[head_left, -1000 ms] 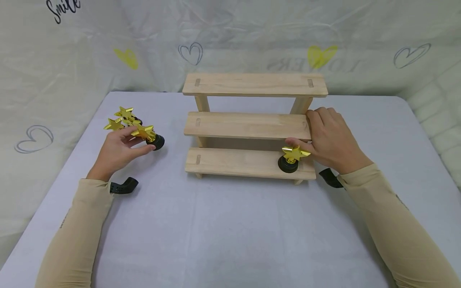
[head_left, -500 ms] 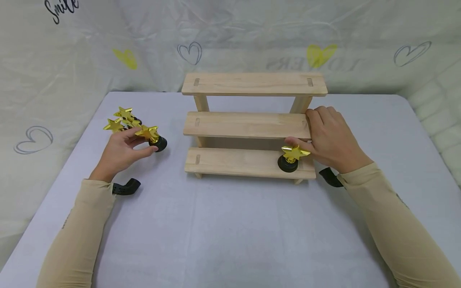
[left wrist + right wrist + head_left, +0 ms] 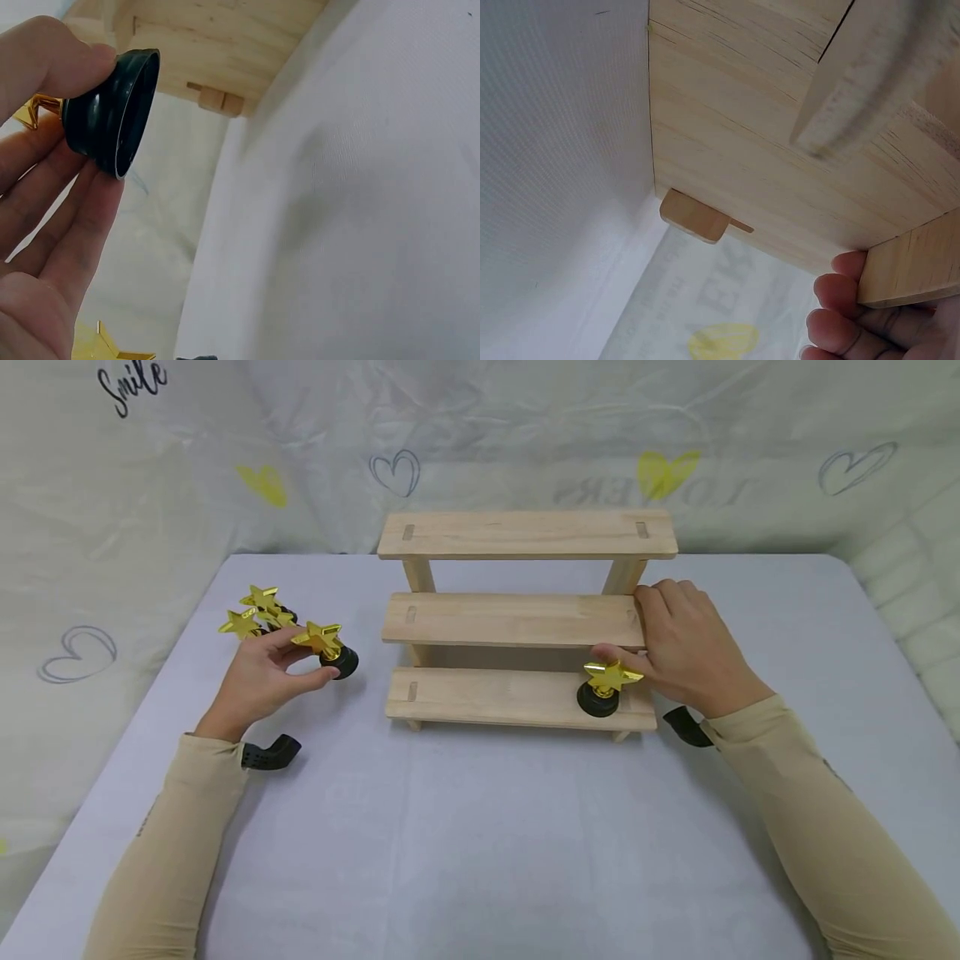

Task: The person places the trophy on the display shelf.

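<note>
Gold star trophy [image 3: 320, 642], tilted above the desk [image 3: 480, 843], left of the wooden shelf [image 3: 525, 535], in the left hand's [image 3: 258, 681] pinching grip; the right hand [image 3: 690, 647] holds the shelf's right end. Probably light, stiff and slick; its hollow black base [image 3: 109, 116] seems the surest hold.

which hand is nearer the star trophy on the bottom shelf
Right: the right hand grips the middle shelf just beside that trophy; the left hand is well left, holding another trophy.

Dark-based gold trophy [image 3: 97, 112] in the left hand [image 3: 60, 232], wooden shelf [image 3: 217, 45] beyond
</note>
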The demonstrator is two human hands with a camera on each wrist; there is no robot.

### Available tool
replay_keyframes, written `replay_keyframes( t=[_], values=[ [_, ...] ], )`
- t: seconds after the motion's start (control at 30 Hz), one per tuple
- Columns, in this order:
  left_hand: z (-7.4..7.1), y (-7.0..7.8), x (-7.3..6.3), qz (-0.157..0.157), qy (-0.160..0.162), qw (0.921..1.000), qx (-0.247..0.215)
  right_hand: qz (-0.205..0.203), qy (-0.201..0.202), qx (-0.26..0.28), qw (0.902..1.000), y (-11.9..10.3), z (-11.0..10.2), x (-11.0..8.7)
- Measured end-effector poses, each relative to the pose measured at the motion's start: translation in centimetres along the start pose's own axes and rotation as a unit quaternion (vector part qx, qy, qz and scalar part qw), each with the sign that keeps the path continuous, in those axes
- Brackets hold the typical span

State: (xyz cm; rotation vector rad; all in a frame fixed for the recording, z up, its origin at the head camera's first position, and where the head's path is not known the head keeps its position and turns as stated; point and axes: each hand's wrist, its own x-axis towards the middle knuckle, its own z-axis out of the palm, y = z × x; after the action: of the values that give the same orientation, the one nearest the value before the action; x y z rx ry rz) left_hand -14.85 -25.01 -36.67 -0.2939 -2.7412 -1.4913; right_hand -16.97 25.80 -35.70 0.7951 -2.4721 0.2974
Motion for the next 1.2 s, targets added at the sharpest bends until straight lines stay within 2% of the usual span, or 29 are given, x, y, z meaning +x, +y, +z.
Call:
replay_keyframes(
  t=[0.43, 0.7, 0.97, 1.2],
  values=[
    [0.9, 2.1, 0.0, 0.04, 0.012, 0.9986, -0.033, 0.002, 0.0, 0.002, 1.0, 0.3, 0.1, -0.2],
    [2.0, 3.6, 0.1, 0.069, -0.02, 0.9955, -0.063, -0.005, 0.007, 0.0, 1.0, 0.3, 0.0, -0.3],
    [3.0, 4.9, 0.1, 0.104, -0.048, 0.9852, -0.128, -0.006, 0.012, 0.001, 0.9999, 0.2, -0.1, 0.1],
    [4.1, 6.0, 0.1, 0.113, -0.067, 0.9846, -0.115, -0.004, 0.01, 0.004, 0.9999, 0.1, -0.1, 0.0]
  ],
)
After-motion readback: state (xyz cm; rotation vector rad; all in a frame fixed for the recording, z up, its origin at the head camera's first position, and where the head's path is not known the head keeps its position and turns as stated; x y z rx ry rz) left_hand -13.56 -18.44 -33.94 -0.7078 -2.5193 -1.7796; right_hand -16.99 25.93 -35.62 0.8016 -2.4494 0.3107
